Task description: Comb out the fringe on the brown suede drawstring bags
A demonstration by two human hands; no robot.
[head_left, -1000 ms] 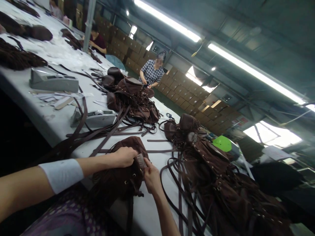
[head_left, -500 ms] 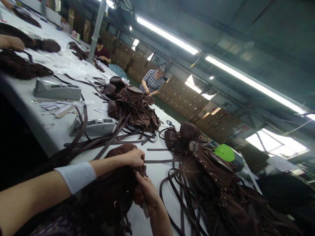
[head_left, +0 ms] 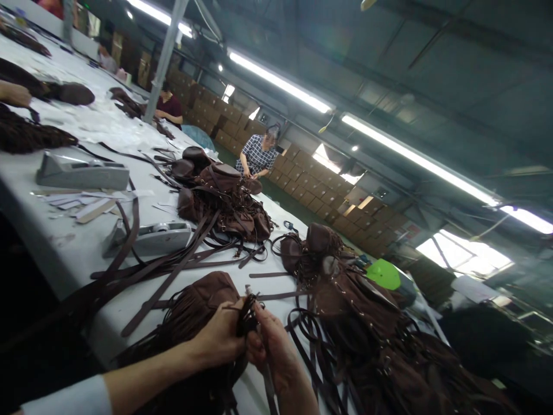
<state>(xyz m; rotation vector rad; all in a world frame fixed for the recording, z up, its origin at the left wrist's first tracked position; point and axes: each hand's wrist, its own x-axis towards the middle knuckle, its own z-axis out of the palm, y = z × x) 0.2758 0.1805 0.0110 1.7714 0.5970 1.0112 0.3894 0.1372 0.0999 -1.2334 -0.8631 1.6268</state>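
A white-topped table (head_left: 73, 259) is seen slanting from upper left to lower right of the frame. Two gray dispensers (head_left: 82, 172) are set on it at left, with paper strips (head_left: 97, 207) scattered between. Brown bags (head_left: 224, 184) are heaped at centre and right; dark straps (head_left: 149, 302) are strewn left of centre. Crumpled white material (head_left: 101, 124) is spread at upper left.

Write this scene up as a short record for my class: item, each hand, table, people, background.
Item: brown fringed bag
Left hand: gripping dark material at the bag's edge
Right hand: fingers on that same material
Table: grey tape dispenser, another beyond the straps, pale strips, bag piles
People: someone in a checked shirt, others farther off
Background: stacked cardboard boxes
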